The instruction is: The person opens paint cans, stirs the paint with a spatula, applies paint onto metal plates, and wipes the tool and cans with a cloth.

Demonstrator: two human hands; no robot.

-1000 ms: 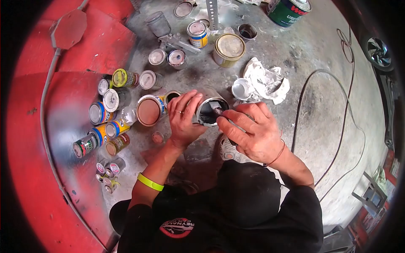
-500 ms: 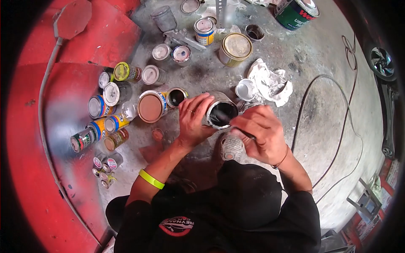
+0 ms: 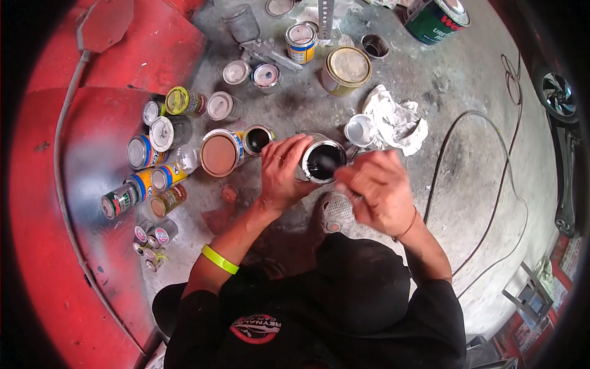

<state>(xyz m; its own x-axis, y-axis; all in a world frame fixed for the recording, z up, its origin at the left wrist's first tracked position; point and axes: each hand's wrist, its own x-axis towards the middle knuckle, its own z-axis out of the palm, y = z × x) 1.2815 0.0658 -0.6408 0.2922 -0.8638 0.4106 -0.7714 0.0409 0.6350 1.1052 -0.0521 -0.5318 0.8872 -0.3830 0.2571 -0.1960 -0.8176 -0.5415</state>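
Observation:
My left hand (image 3: 284,171) is wrapped around the left side of a metal can (image 3: 323,161) with dark liquid inside. The can's open mouth faces the camera. Over its right rim is my right hand (image 3: 379,192), blurred by motion, its fingers curled together; whatever they hold is hidden or too small to name. Left of my left hand stand a smaller open can of dark liquid (image 3: 258,140) and a larger can with a brown top (image 3: 219,155). A clear cup (image 3: 359,130) and a crumpled white cloth (image 3: 396,120) lie beyond my right hand.
Several cans (image 3: 166,133) stand along the left by a red panel (image 3: 80,203). A spray gun (image 3: 270,54), a tan-lidded can (image 3: 348,66) and a green can (image 3: 435,21) are farther back. A hose (image 3: 444,147) loops on the right; a shoe (image 3: 336,212) is below the held can.
The held can appears farther right and its opening shows more of the dark liquid. My right hand has shifted right from over the opening to its rim. The surrounding view has shifted slightly.

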